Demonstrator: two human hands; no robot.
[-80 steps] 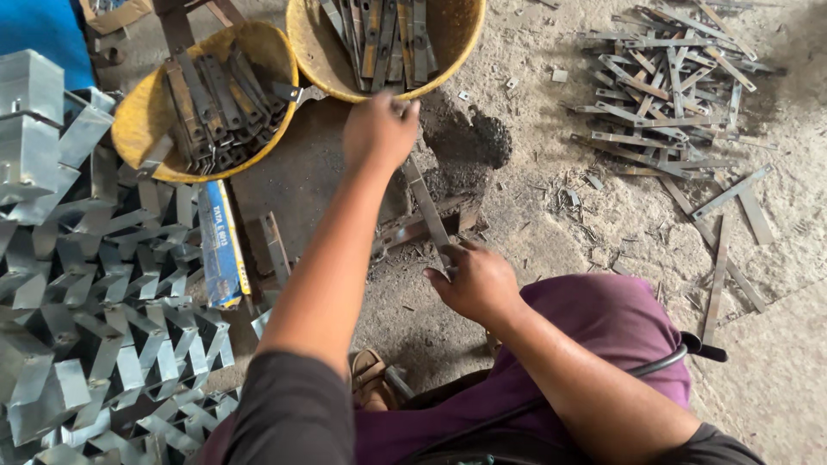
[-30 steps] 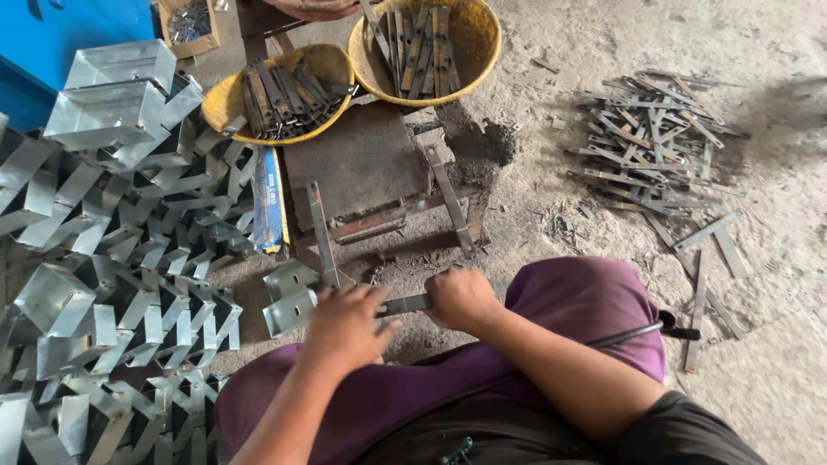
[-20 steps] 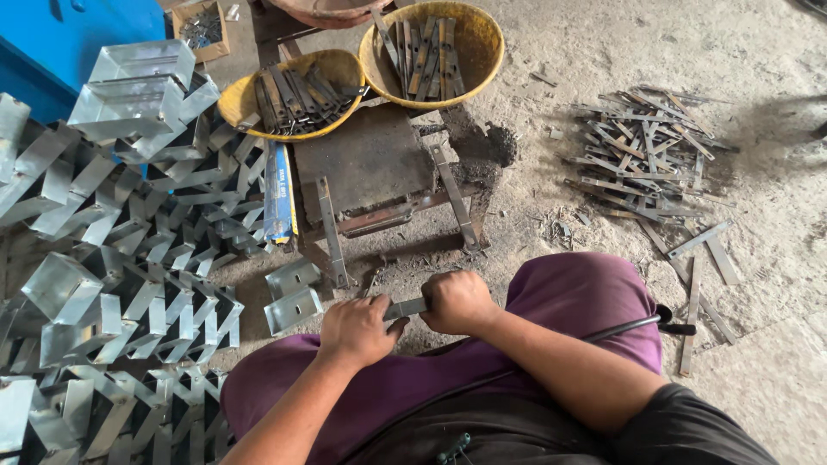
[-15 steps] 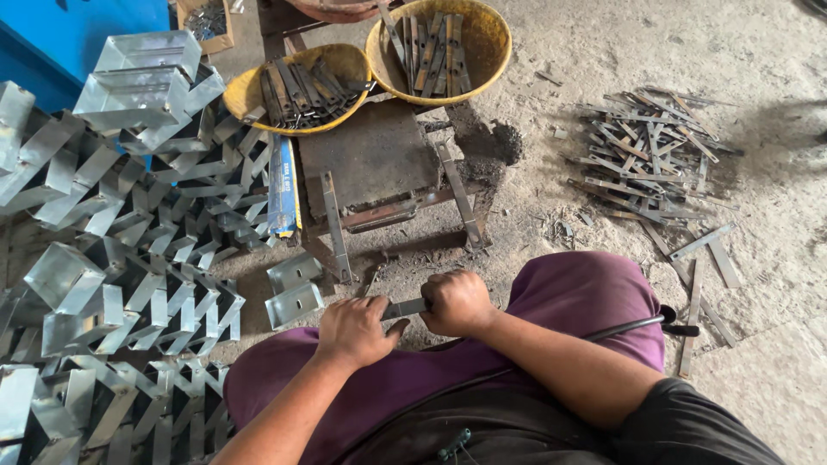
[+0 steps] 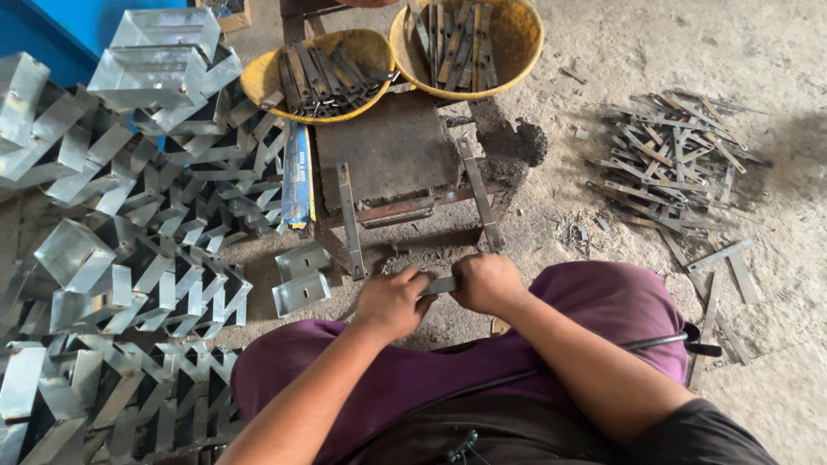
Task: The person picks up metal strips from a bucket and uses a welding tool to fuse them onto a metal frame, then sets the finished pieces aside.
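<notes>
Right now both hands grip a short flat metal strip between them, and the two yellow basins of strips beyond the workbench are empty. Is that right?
Not quite. The head view shows the left hand and right hand gripping the flat metal strip, but both yellow basins, the left and the right, hold metal strips; neither is empty.

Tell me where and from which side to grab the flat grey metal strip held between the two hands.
The flat grey metal strip lies level between the left hand and right hand, each covering one end. Only its bare middle shows, so a grip probably fits best there, coming from above and pinching its long thin edges.
</notes>
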